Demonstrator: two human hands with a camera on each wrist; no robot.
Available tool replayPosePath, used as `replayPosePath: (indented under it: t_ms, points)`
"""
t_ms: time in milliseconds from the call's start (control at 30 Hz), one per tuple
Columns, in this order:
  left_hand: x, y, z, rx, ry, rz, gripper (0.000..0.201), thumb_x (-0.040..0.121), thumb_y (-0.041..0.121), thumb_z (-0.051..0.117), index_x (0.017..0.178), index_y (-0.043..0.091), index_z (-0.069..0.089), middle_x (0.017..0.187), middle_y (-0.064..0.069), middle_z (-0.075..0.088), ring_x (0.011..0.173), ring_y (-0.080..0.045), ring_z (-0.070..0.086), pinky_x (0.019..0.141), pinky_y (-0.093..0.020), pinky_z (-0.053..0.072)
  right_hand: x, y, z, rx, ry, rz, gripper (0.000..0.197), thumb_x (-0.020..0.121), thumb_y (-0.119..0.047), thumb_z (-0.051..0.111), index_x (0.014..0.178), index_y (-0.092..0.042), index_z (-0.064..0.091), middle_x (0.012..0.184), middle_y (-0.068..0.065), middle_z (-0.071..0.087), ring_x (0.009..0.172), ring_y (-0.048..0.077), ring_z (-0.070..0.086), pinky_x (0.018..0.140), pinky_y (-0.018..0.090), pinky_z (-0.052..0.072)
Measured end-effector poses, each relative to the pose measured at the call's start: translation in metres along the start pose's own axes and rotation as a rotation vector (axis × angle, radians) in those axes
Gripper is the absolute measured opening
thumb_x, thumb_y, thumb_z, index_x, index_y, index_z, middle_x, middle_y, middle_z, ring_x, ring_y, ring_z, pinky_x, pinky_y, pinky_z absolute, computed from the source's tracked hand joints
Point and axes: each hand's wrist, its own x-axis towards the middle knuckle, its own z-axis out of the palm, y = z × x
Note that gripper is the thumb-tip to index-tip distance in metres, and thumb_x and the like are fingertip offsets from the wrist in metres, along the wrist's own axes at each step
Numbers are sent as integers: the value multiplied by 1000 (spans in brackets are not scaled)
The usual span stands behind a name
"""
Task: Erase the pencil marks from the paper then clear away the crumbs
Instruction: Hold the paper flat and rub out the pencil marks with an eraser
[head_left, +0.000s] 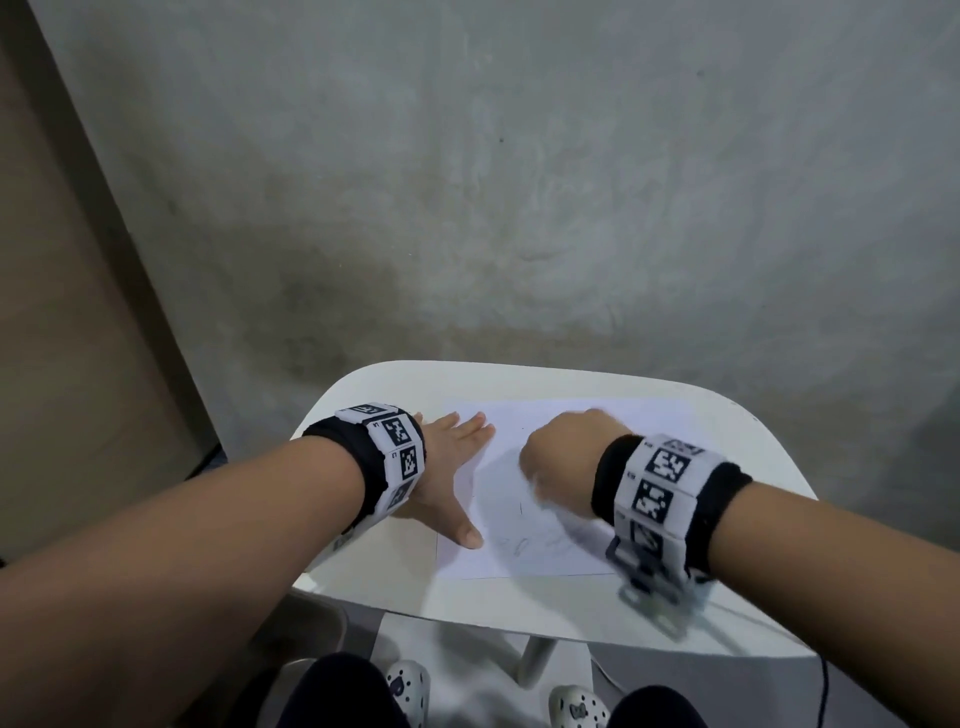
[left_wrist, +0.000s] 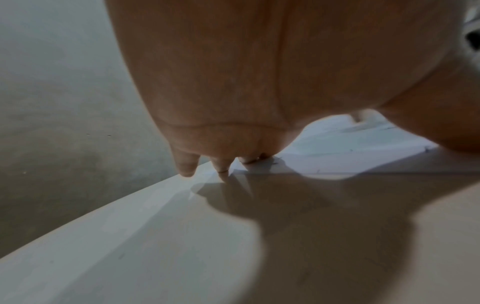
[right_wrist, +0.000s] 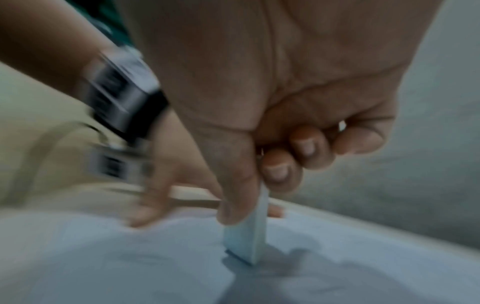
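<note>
Head view: person seated at small white worktop (head_left: 675, 613), both forearms reaching in over it, tag-printed bands on both wrists.
Paper: white sheet (head_left: 550, 431) lying flat on the worktop, roughly centred, long edges running left-right.
Pencil marks: faint scribbles (head_left: 524, 545) near the sheet's near edge, between the two hands – too faint to read any shape.
L hand: left hand (head_left: 449, 467) flat, fingers straight and spread, pressing on the sheet's left edge; thumb points toward the near edge, fingertips toward the far side. Left wrist cam confirms – palm (left_wrist: 233, 82) low over the surface, fingertips (left_wrist: 185, 166) touching down near the worktop's rim, hand's shadow falls under it.
R hand: right hand (head_left: 566, 452) over the middle of the sheet, fingers curled under, blurred in head view. Right wrist cam shows it clamped on the eraser (right_wrist: 249, 242) – thumb on one broad face, curled fingers on the other.
Eraser: pale blue-white slab, held upright, bottom end touching the paper (right_wrist: 363, 277); upper part hidden inside the grip.
Crumbs: can't tell – too blurred and small in all three views.
Other: grey rough wall behind the worktop, brownish panel at left. Person's dark trousers and white patterned clogs (head_left: 410, 686) visible below the near edge; thin dark cable (head_left: 826, 686) hangs at right.
</note>
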Motion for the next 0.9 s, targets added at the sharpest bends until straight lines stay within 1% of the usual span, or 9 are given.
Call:
replayPosePath:
  t_ms: [67,133,200,300,433,567,667,800,900]
  points:
    - [0,0,-1,9,-1,8,129,68,77,61,148,24,-26,156,8,-29,147,-18,-17,119,-50,-3,-4,-9,3,84,-55,-68,13,84,-25,56,80,-17,66,68,-4,58,72,21,56,69,28,43]
    - [-1,1,-2,6,-6,5,129,69,76,61,148,24,-26,156,9,-29,147,-18,-18,119,-51,-3,0,9,0,141,-34,39,14,81,-27,56,80,-19,67,73,-4,62,77,22,60,71,29,47]
    - [-1,1,-1,4,-4,0,129,69,76,62,148,24,-25,156,9,-29,147,-18,-17,119,-52,-2,2,17,-1,55,7,88,14,82,-23,52,78,-18,65,75,-3,60,78,25,59,70,29,44]
    - [0,0,1,8,16,4,129,68,77,61,148,25,-25,156,9,-28,147,-17,-17,120,-50,-3,-2,-3,4,-9,-29,-33,17,86,-21,52,86,-15,68,77,-2,62,76,24,57,66,28,40]
    - [1,0,2,-5,22,1,128,68,76,62,148,25,-25,156,10,-28,147,-17,-17,119,-51,-3,1,23,-2,33,-9,114,18,84,-25,52,86,-16,67,84,-1,66,83,25,62,77,32,49]
    - [1,-1,1,10,9,-1,128,68,77,61,148,25,-26,156,10,-30,147,-16,-18,120,-49,-3,-1,2,8,-15,-34,-2,18,85,-22,52,90,-15,68,85,-1,67,82,24,62,69,29,43]
    - [3,-1,1,-2,10,2,130,67,78,60,148,25,-26,156,10,-29,147,-17,-17,119,-51,-3,2,21,1,63,-22,121,20,83,-25,53,92,-18,69,93,0,70,89,24,64,77,32,51]
    - [5,-2,4,-5,24,1,130,65,79,60,148,26,-25,156,10,-29,148,-17,-17,119,-51,-2,-1,4,8,0,-43,13,18,86,-21,51,91,-16,68,88,-1,68,82,22,61,70,29,44]
    - [6,-2,4,1,15,2,131,65,80,60,148,26,-26,156,11,-30,147,-17,-17,119,-51,-3,1,19,4,67,-51,111,19,82,-24,53,90,-17,69,85,-2,68,83,23,62,72,29,47]
